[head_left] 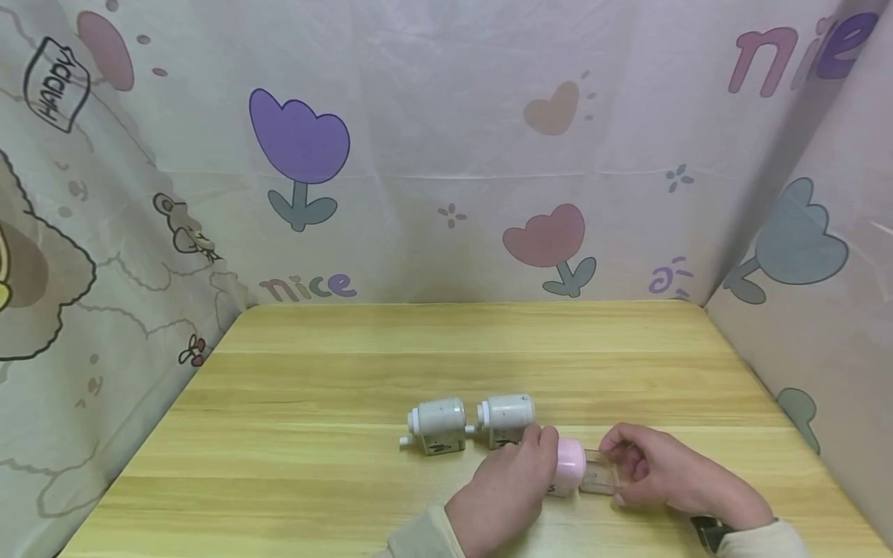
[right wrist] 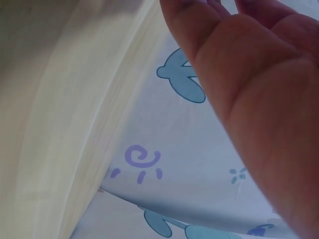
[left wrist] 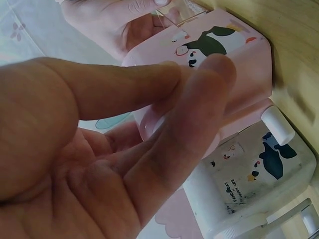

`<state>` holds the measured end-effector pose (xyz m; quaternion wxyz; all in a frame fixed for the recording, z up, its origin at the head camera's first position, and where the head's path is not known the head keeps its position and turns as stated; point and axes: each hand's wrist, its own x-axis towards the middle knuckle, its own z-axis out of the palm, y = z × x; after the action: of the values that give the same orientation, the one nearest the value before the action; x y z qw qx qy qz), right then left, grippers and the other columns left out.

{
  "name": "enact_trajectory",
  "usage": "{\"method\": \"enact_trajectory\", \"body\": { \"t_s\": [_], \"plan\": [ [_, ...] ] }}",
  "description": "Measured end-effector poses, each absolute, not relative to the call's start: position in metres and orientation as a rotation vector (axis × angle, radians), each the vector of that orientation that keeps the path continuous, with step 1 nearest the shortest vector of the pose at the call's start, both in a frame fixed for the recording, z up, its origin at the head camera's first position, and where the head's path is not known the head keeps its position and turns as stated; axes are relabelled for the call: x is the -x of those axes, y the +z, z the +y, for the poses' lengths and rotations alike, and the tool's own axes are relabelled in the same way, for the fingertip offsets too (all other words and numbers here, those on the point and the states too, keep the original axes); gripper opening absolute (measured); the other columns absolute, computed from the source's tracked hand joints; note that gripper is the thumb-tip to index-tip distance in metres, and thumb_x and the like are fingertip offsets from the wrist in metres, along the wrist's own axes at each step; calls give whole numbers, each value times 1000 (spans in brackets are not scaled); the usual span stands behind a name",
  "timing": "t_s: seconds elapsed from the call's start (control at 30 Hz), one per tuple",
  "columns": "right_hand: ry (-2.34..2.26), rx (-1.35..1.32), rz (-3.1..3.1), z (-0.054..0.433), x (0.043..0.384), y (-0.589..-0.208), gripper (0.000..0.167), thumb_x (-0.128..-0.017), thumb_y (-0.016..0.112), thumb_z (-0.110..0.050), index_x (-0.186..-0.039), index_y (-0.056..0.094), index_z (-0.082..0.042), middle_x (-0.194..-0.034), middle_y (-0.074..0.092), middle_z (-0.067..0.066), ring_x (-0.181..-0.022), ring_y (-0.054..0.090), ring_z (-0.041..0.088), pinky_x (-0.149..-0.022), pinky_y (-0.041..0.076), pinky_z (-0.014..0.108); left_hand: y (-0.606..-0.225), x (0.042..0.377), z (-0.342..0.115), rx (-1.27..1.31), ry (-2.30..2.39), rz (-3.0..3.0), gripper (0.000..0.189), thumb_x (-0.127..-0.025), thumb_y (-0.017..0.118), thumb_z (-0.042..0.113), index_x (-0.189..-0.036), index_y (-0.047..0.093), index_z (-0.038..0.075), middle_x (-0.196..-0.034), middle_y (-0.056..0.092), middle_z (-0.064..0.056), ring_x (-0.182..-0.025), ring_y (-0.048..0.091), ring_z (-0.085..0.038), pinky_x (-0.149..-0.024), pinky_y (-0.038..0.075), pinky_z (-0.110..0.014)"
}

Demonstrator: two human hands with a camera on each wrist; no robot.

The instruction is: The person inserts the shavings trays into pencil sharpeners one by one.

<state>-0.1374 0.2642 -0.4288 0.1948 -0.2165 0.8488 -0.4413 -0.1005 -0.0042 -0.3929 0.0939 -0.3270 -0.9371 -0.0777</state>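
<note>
A pink hand-crank pencil sharpener (head_left: 570,466) with a panda print stands at the front of the table. My left hand (head_left: 504,490) grips its crank side, thumb and fingers around the body in the left wrist view. From the other side, my right hand (head_left: 673,469) pinches a clear plastic drawer (head_left: 598,474) that sticks out of the sharpener. Just behind the left hand are two grey-white crank sharpeners (head_left: 441,422), set side by side. One of these grey-white sharpeners (left wrist: 249,169) shows close to the pink one in the left wrist view.
The wooden table (head_left: 314,387) reaches back to a patterned cloth (head_left: 418,116) that hangs behind it and along both sides. A dark band (head_left: 710,533) circles the right wrist beside a light sleeve.
</note>
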Motion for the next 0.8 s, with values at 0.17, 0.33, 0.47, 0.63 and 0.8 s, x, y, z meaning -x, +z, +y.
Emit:
{"method": "enact_trajectory", "body": {
  "t_s": [0.17,0.33,0.47,0.63,0.8],
  "plan": [
    [-1225,607,2388,261,137,-428,53,-76,90,-13,-117,59,-1,-94,59,8,-82,57,14,-69,53,27,-393,100,-5,972,-232,-2765,36,-79,79,-2,-99,50,6,-82,50,-3,-51,52,-9,-38,35,-17],
    [-1220,594,2385,258,138,-427,54,-76,90,-16,-118,59,-2,-96,60,8,-83,58,15,-70,54,27,-394,100,-5,966,-238,-2768,37,-79,79,-2,-99,49,6,-82,50,-2,-50,52,-9,-38,33,-17],
    [-1217,597,2383,257,138,-427,54,-76,90,-17,-118,59,-2,-95,60,8,-83,58,15,-69,54,28,-394,99,-4,954,-234,-2777,37,-79,79,-1,-99,49,6,-82,49,-2,-49,52,-9,-37,33,-17],
    [-1203,616,2412,256,137,-427,54,-76,91,-19,-117,60,-3,-96,60,7,-83,58,14,-69,54,27,-394,99,-4,956,-228,-2772,37,-79,79,-1,-100,48,6,-82,49,-2,-49,52,-9,-37,33,-17],
    [-1208,652,2423,253,136,-427,54,-76,91,-19,-118,61,-3,-95,61,7,-83,58,13,-70,54,27,-394,99,-4,956,-242,-2779,37,-79,77,-2,-101,48,6,-82,49,-2,-49,52,-9,-37,32,-17]
  ]
}}
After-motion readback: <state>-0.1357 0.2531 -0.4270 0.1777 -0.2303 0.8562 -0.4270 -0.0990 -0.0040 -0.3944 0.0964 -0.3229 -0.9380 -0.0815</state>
